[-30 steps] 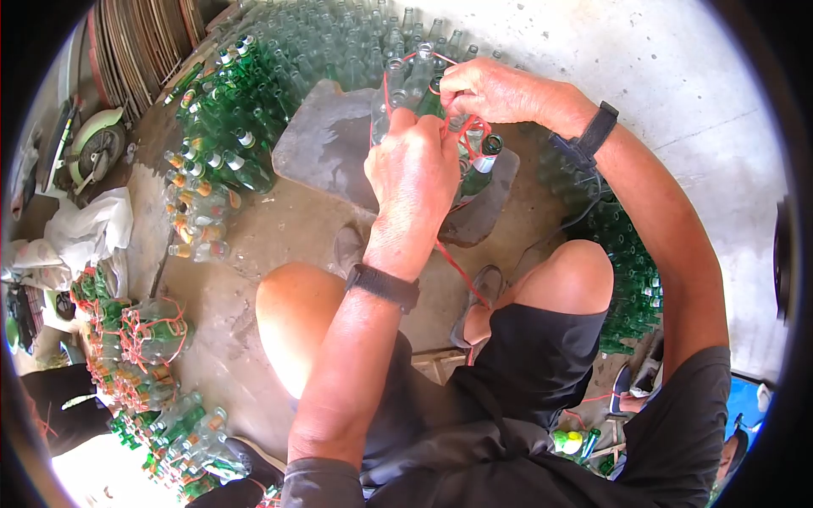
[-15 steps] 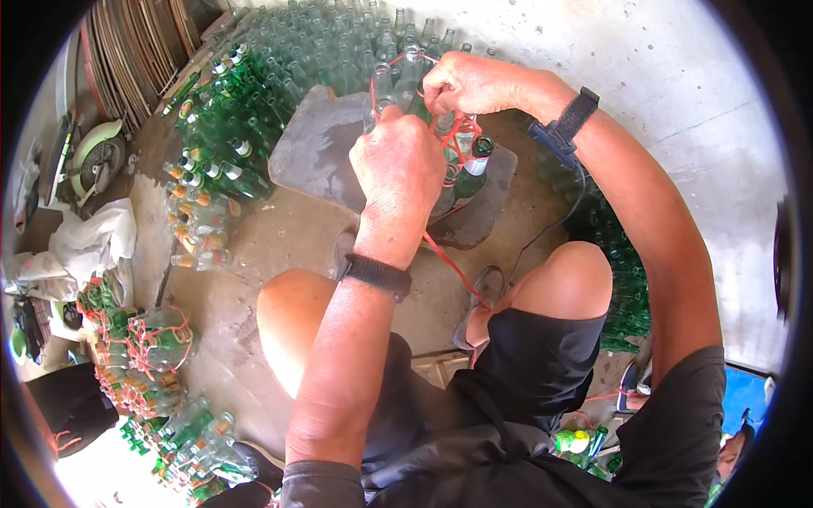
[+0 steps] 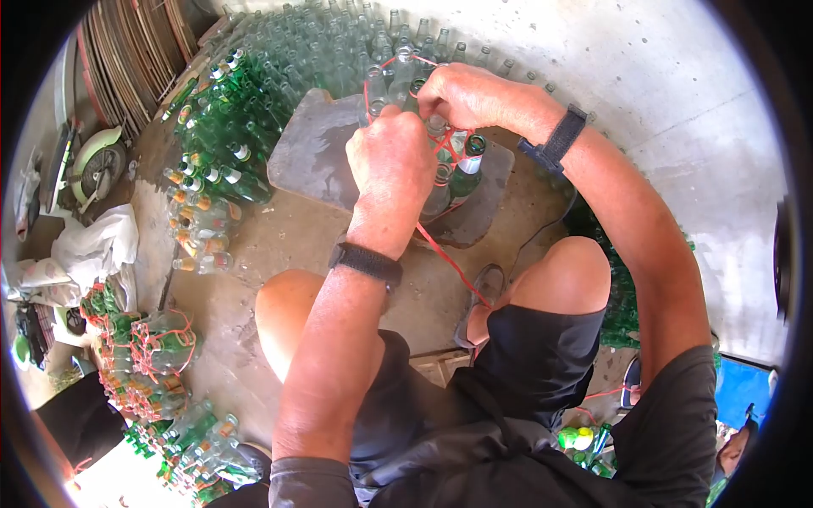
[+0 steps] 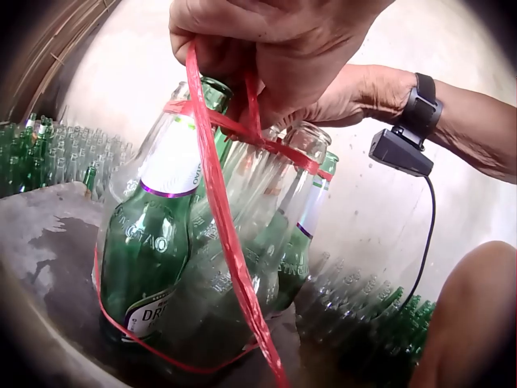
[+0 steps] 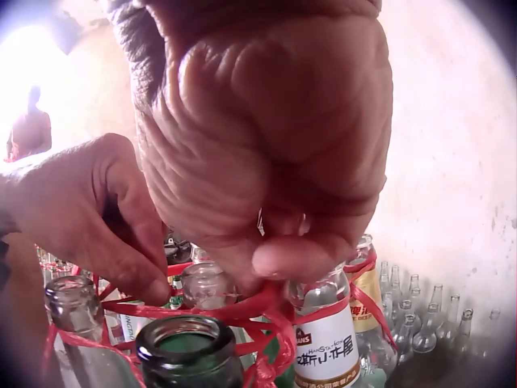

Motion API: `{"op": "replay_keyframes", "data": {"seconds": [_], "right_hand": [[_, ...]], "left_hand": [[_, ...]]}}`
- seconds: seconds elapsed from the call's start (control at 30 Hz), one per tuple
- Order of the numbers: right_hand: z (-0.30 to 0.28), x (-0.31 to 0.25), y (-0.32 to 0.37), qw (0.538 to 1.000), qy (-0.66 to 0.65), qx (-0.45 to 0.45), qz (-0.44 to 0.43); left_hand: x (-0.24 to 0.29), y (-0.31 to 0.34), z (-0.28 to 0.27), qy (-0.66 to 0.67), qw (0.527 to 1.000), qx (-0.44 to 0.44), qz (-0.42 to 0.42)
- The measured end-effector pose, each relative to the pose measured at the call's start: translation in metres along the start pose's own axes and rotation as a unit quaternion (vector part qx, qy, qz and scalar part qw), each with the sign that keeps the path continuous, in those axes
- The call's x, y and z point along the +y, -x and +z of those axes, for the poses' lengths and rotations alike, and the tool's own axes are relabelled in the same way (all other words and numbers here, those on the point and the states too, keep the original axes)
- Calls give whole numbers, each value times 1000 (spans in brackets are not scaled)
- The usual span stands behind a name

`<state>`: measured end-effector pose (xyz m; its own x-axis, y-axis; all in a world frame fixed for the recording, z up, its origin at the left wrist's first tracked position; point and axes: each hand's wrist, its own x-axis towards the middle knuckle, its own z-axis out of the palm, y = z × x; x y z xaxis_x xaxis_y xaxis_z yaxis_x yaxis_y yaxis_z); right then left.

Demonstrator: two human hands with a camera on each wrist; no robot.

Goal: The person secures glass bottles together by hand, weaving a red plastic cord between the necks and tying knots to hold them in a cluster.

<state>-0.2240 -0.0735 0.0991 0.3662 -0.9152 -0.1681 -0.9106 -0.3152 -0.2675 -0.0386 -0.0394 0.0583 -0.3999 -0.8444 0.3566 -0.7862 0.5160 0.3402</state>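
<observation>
Several green and clear bottles stand in a cluster on a stone slab (image 3: 313, 152), bound around necks and lower sides with red plastic string (image 4: 222, 210). My left hand (image 3: 391, 161) grips the string above the near side of the cluster; in the left wrist view a strand runs down from its curled fingers past a green bottle (image 4: 149, 242). My right hand (image 5: 266, 145) pinches red string between thumb and fingers at the bottle necks, beside a clear bottle with a white label (image 5: 327, 347). A dark green bottle mouth (image 5: 186, 343) is close in front.
Many loose bottles (image 3: 330, 51) stand behind the slab. Tied bundles (image 3: 161, 343) and more bottles (image 3: 199, 449) are at the lower left. My knees (image 3: 559, 275) flank the floor before the slab. A black cable (image 4: 426, 242) hangs from my right wrist camera.
Both hands and the bottle cluster have shifted slightly left in the head view. My right hand has come lower over the necks, and its fingers are closer to the string there.
</observation>
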Motion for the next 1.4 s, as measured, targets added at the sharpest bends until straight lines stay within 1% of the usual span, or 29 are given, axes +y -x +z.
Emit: {"op": "replay_keyframes", "data": {"seconds": [0.03,0.1,0.13,0.2,0.23,0.27,0.3,0.37,0.4,0.47,0.5,0.53,0.57,0.6,0.67,0.7,0.77,0.8,0.87,0.93,1.0,1.03,1.07,1.13,1.2,1.23,1.3,1.33,1.4], "right_hand": [[-2,-3,2,1000,0,1,0],[-2,-6,5,999,24,-15,27],[-1,-6,6,999,24,-16,27],[5,-2,11,999,21,44,-21],[9,1,12,999,21,44,-21],[13,3,13,996,47,63,-31],[15,3,14,993,72,83,-40],[17,3,16,993,80,82,-29],[18,3,16,992,89,82,-17],[19,2,16,995,69,71,-1],[19,3,14,997,52,61,15],[21,4,14,997,52,62,12],[24,5,15,995,51,89,-6],[26,7,16,992,50,116,-24],[25,12,13,994,27,104,-15],[25,14,12,996,4,92,-4],[26,16,11,995,-10,96,-14],[26,16,11,994,-25,100,-22],[25,18,12,994,-49,93,-17],[19,13,14,994,-73,85,-13],[13,11,14,996,-83,27,24],[15,12,14,996,-85,26,25],[15,13,14,995,-100,23,19],[16,15,15,993,-116,20,12],[17,16,17,996,-84,31,-24],[18,16,19,996,-85,31,-24],[21,15,24,997,-31,60,-43],[27,17,27,997,-32,61,-44],[35,16,30,975,4,181,-130]], "left_hand": [[1,-1,-1,-1,1000,-3,-4],[1,-1,-1,-3,1000,-7,-10],[0,-1,0,-7,1000,-8,4],[0,-1,-2,-11,1000,-10,18],[0,-1,-5,-3,999,-33,13],[0,0,-8,5,998,-55,9],[-2,1,-8,5,998,-57,8],[-10,5,-10,42,998,-37,16],[-14,9,-14,40,998,-38,16],[-19,21,-23,95,995,14,33],[-21,28,-25,92,995,14,31],[-22,33,-27,126,991,31,31],[-22,38,-28,161,985,48,31],[-23,43,-31,161,985,48,30],[-25,50,-38,149,989,2,15],[-27,53,-37,149,989,3,13],[-32,58,-34,136,990,-39,-7],[-34,60,-35,135,990,-38,-7],[-36,62,-35,128,989,-70,-41],[-37,62,-36,138,986,-73,-52],[-37,60,-38,148,984,-78,-64],[-38,59,-39,145,982,-92,-80],[-38,58,-41,143,979,-106,-97],[-39,57,-42,140,979,-111,-102],[-41,57,-42,137,978,-116,-106],[-43,57,-41,127,979,-116,-107],[-47,57,-43,116,981,-115,-108],[-48,57,-45,133,975,-128,-122],[-49,57,-46,151,969,-140,-135]]}}
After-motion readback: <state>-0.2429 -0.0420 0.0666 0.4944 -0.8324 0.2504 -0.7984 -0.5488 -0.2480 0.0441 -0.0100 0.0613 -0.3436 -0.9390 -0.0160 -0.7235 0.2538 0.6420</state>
